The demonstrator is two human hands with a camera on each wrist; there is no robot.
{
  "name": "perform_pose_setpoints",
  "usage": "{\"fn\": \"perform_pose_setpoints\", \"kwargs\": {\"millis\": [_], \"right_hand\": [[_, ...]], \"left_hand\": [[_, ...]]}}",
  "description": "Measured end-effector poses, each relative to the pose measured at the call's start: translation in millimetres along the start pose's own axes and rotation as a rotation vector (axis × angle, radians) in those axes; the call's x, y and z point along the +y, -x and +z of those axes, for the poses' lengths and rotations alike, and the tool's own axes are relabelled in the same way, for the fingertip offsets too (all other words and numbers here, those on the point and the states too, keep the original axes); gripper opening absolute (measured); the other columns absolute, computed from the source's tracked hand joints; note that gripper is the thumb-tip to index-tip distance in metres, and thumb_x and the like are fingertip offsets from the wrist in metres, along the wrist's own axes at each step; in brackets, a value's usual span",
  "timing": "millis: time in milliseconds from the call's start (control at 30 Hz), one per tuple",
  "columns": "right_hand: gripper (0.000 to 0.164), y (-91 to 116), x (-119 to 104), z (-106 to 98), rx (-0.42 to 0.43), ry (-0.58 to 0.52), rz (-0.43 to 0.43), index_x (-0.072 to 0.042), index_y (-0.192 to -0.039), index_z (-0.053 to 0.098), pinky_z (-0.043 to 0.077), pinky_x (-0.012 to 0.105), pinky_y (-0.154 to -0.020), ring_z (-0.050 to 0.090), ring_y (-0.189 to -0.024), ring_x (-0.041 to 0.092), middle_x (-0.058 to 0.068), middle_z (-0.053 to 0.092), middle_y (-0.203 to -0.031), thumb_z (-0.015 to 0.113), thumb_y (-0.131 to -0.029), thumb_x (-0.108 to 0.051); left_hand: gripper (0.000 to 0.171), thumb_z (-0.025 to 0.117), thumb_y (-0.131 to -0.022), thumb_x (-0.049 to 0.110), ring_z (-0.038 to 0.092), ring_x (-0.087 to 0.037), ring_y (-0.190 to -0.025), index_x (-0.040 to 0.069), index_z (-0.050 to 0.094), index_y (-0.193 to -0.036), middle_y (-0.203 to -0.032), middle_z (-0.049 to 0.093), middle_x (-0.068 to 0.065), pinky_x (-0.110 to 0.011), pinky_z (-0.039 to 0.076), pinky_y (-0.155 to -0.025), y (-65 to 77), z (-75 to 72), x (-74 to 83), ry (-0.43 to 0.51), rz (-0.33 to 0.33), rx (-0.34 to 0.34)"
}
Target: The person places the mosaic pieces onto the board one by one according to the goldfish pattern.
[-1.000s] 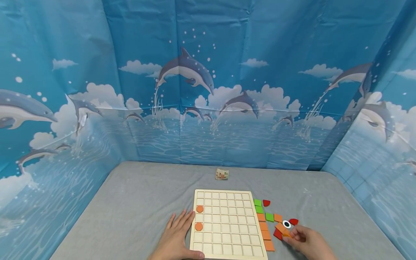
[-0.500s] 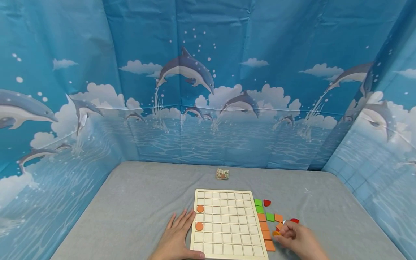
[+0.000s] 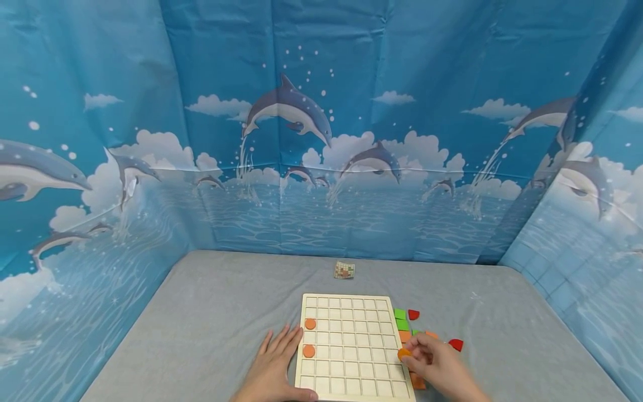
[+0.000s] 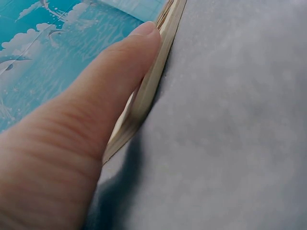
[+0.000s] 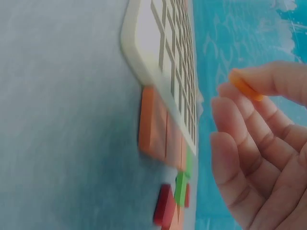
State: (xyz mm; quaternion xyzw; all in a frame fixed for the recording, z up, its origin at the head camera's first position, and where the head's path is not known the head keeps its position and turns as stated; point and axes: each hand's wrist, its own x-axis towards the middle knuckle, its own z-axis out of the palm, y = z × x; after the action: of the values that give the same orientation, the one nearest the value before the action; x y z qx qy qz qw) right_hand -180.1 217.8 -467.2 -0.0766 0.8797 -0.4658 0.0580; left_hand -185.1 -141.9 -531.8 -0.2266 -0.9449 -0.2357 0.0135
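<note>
In the head view a pale wooden grid board lies on the grey cloth. My left hand rests flat along its left edge, fingers extended; in the left wrist view the thumb lies along the board's near edge. My right hand pinches a small orange disc between thumb and fingertips, just over the board's right edge. Two orange discs, an upper disc and a lower disc, sit in the leftmost column. The hand partly hides the pieces beside the board.
Right of the board lie green squares, orange squares and red rounded pieces. A small patterned card lies beyond the board. A dolphin-printed curtain surrounds the grey cloth at the back and sides.
My right hand has moved left from the loose pieces to the board's right edge, carrying the orange disc. My left hand stays at the board's left edge.
</note>
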Motion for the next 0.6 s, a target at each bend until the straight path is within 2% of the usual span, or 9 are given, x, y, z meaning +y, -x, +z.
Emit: {"fn": "perform_pose_setpoints", "kwargs": {"millis": [100,200,467,600], "right_hand": [[0.021,-4.2,-2.8,4.2,-0.026,-0.019,-0.088,-0.004,-0.096,0.063,0.046,0.023,-0.055,0.050,-0.065,0.011,0.002,0.053,-0.078,0.073,-0.085,-0.019],[0.017,-7.0,-4.6,8.3,-0.047,-0.013,-0.141,-0.005,-0.096,0.063,0.045,0.023,-0.055,0.050,-0.063,0.010,0.001,0.054,-0.077,0.071,-0.086,-0.017],[0.014,-12.6,-11.1,25.6,-0.078,0.039,-0.146,-0.013,-0.098,0.066,0.044,0.024,-0.051,0.049,-0.060,0.010,-0.001,0.054,-0.077,0.070,-0.087,-0.021],[0.012,-16.9,-14.3,34.4,-0.120,0.041,-0.192,-0.014,-0.099,0.067,0.044,0.025,-0.051,0.050,-0.060,0.009,-0.003,0.056,-0.077,0.068,-0.089,-0.021]], "left_hand": [[0.118,0.057,-0.064,0.083,0.016,-0.027,-0.142,0.012,0.023,-0.152,-0.155,0.023,-0.003,-0.056,0.007,-0.109,0.3,-0.7,-0.3,-0.002,-0.010,-0.007],[0.119,0.057,-0.064,0.083,0.016,-0.027,-0.141,0.012,0.023,-0.152,-0.155,0.023,-0.003,-0.055,0.006,-0.109,0.1,-0.7,-0.2,0.001,-0.011,-0.007],[0.118,0.057,-0.064,0.083,0.016,-0.027,-0.141,0.012,0.022,-0.152,-0.155,0.023,-0.003,-0.055,0.007,-0.109,-0.4,0.6,-0.9,-0.004,-0.008,-0.008],[0.119,0.057,-0.064,0.083,0.016,-0.027,-0.141,0.012,0.022,-0.152,-0.155,0.023,-0.003,-0.055,0.006,-0.109,-0.3,0.9,-1.0,0.002,-0.003,0.000]]}}
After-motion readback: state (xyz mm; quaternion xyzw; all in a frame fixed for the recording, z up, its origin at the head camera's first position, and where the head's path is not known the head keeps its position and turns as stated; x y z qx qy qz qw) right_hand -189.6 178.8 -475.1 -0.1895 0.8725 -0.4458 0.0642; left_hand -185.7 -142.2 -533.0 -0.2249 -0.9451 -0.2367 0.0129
